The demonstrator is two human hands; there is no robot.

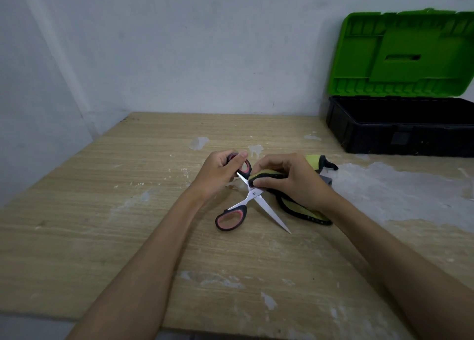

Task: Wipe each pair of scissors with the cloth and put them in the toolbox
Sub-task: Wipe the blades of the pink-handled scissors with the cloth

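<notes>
1. Pink-and-black scissors [252,194] are held spread wide over the middle of a worn wooden table [102,224], one handle loop raised and the other resting near the tabletop.
2. The left hand [220,171] is seen curled round the upper handle loop, thumb laid across its top, with the forearm stretched in from the lower left.
3. The right hand [289,179] is bent at the wrist and closed over a yellow-green cloth [302,210] edged in black, fingertips and thumb pinching a fold of it against one blade beside the pivot.
4. One bare blade is pointed down and toward the viewer, its tip just above the table.
5. The cloth's loose end is draped on the table beneath the right wrist, and another part shows beyond the knuckles.
6. A toolbox [400,127] with a black base and raised green lid [402,55] is set open at the table's far right, against the pale wall [179,44], well apart from the hands.
</notes>
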